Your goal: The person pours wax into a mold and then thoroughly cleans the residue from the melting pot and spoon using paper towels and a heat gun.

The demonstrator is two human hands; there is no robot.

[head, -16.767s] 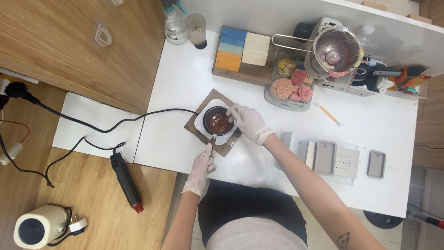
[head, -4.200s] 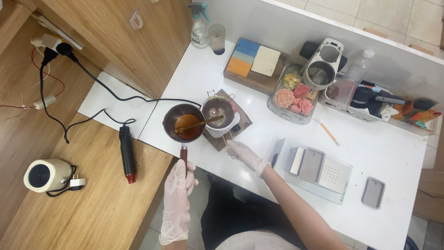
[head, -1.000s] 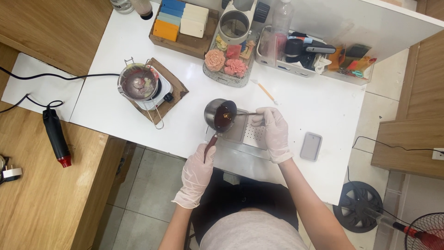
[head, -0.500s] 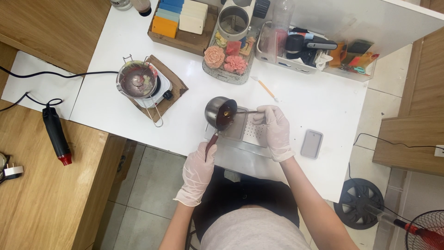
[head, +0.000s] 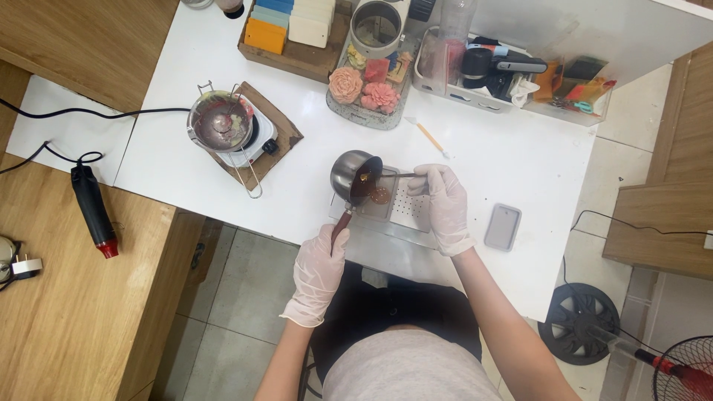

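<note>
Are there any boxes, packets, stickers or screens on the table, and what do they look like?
Phone: lies flat on the white table right of the right hand; a grey rounded rectangle, no lit screen showing.
Clear plastic bin: at the table's far edge; holds dark bottles and orange tools.
Wooden tray: far side; holds orange, blue and cream blocks.
Stickers or signs: none that I can make out.

Thin matt white gloves, latex I think, cover my left hand (head: 319, 267) and right hand (head: 445, 204); the small pot (head: 355, 174) is shiny metal with a dark wooden-looking handle, its contents glossy brown, the mould tray (head: 401, 208) dull grey metal, the tabletop (head: 312, 178) smooth matt white.
</note>
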